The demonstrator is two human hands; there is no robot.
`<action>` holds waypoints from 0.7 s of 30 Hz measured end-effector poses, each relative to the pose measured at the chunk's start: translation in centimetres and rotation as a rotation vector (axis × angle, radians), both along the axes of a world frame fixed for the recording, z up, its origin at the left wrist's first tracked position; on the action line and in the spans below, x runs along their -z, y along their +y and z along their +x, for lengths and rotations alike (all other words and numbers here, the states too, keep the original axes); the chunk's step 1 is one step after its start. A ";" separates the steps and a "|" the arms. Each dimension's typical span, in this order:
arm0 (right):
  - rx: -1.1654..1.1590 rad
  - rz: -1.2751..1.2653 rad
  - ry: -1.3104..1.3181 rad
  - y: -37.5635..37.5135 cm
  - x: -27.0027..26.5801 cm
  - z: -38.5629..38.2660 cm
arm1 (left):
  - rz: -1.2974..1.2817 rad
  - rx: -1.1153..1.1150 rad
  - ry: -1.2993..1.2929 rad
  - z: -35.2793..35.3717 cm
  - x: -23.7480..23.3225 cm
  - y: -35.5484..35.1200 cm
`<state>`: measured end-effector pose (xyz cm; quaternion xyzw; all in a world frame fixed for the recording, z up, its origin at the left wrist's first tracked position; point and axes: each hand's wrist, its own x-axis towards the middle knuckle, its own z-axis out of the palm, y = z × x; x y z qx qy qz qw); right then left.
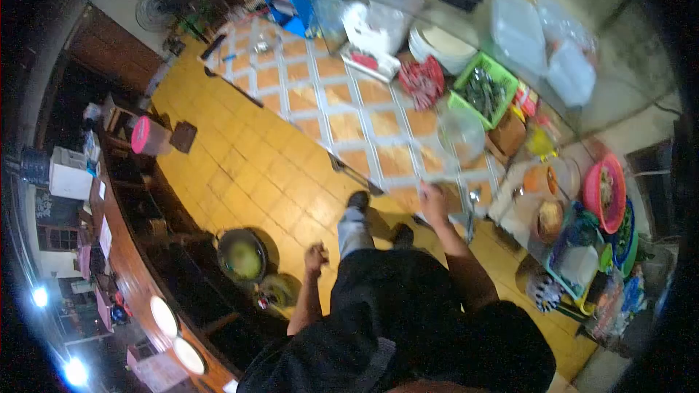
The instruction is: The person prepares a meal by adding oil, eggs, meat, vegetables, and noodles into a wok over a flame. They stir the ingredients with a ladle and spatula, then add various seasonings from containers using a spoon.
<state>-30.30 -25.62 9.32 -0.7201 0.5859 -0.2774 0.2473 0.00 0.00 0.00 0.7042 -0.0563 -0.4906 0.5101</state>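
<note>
My left hand (315,257) hangs over the yellow tiled floor, its fingers loosely curled, and nothing shows in it. Farther right, my right hand (435,204) is raised over the near corner of the tiled table (349,127). Blur smears its fingers, so I cannot make out whether it holds or touches anything. Nearest to it on the table are a clear round container (460,135) and a small metal item (475,195). Behind them sit a green basket (510,102) of dark leafy stuff and a red patterned plastic bag (421,81).
A dark basin (242,255) with yellowish liquid stands on the floor (269,182) at left. Along the left runs a wooden counter (135,266) with white plates (164,316). On the right are a pink colander (604,193), a blue crate (575,287) and a striped round object (544,292).
</note>
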 end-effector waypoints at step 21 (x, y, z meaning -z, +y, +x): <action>0.458 0.155 -0.053 4.0 -2.7 8.1 | -0.309 -0.031 0.044 17.1 -16.3 -44.6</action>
